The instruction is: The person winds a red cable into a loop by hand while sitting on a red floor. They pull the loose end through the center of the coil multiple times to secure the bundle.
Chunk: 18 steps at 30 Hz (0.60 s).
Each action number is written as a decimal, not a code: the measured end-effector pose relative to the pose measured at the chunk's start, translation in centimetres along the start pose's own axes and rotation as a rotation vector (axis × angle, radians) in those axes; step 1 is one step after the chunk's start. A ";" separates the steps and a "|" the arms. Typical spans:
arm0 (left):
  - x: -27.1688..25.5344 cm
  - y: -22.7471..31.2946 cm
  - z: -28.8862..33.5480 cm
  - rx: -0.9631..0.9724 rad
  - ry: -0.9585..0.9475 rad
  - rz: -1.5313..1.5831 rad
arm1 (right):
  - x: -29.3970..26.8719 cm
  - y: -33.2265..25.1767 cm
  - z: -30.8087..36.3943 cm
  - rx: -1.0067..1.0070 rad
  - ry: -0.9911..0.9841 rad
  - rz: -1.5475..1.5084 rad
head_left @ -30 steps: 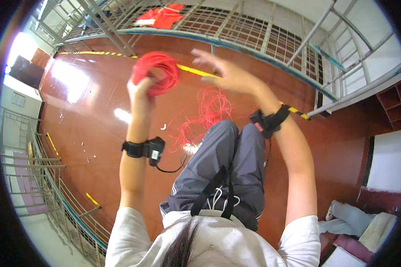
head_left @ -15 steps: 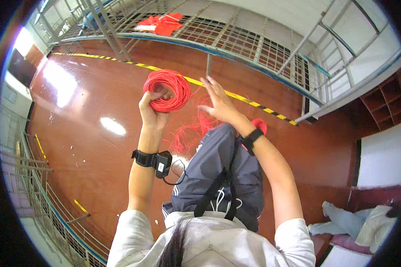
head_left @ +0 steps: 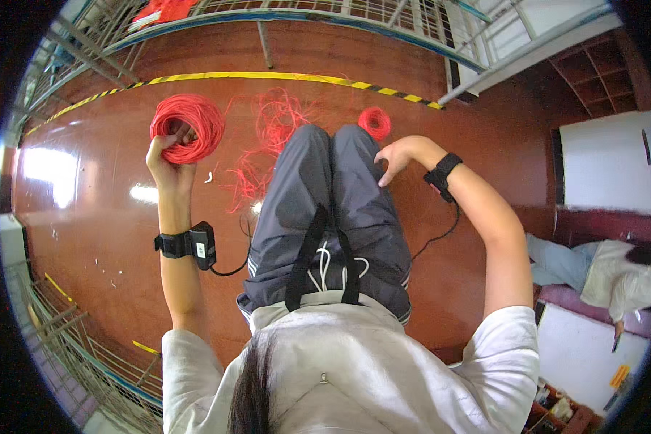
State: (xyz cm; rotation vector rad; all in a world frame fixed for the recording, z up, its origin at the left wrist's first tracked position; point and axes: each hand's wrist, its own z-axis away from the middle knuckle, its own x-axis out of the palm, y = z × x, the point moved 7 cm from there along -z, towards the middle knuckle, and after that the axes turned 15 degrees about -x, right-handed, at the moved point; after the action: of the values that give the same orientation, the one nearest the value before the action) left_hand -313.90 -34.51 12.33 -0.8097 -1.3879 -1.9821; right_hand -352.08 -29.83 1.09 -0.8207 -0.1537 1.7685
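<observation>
My left hand (head_left: 168, 163) holds up a thick coil of red cord (head_left: 204, 130), its fingers passing through the middle hole and its thumb on the near side. Beside my right knee is my right hand (head_left: 405, 153), thumb and fingers apart and bent, with nothing visible in them. Its fingertips are at the trouser leg; whether they touch the cloth I cannot tell. A smaller red coil (head_left: 375, 123) lies on the floor just past that knee. Loose tangled red strands (head_left: 276, 119) spread over the floor beyond and left of my knees.
Metal bed frames (head_left: 304, 16) stand along the far side, behind a yellow-and-black floor strip (head_left: 239, 75). Another metal frame (head_left: 87, 362) is at lower left. On the right a person (head_left: 604, 275) sits beside a white surface (head_left: 593, 354). White scraps dot the brown floor (head_left: 108, 217).
The view has shifted. My right hand has come down from beside the held coil to my right knee. My left hand still holds the coil, now farther left. The floor coil shows more fully.
</observation>
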 end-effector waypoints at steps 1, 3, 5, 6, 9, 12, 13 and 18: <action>-0.3 -0.3 0.2 -0.029 0.029 -0.031 | 0.4 -1.8 1.5 0.065 -0.233 0.053; -0.1 -1.7 0.4 -0.094 -0.076 -0.266 | 2.3 -3.7 4.2 0.202 -0.648 0.174; 2.9 -4.1 0.4 -0.116 -0.094 -0.600 | 6.2 -3.3 7.2 0.303 -0.890 0.201; 3.4 -5.9 -0.5 -0.140 -0.127 -0.673 | 8.7 -2.6 9.4 0.376 -0.999 0.132; 3.2 -6.8 0.0 -0.145 -0.176 -0.778 | 16.9 -0.8 14.2 0.500 -1.099 -0.223; 4.0 -7.3 0.6 -0.163 -0.110 -0.636 | 27.9 -0.1 18.7 0.454 -1.152 -0.732; 3.8 -6.9 0.7 -0.124 -0.100 -0.593 | 32.0 -0.3 19.2 0.350 -1.127 -0.763; -1.5 -4.2 2.1 -0.047 0.038 -0.441 | 46.8 -6.8 18.8 0.503 -1.042 -1.537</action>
State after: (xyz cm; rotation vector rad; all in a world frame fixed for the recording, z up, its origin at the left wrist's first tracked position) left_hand -315.74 -31.11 9.25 -0.5106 -1.6074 -2.3506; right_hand -364.12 19.46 -2.56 0.6234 -0.7417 0.4862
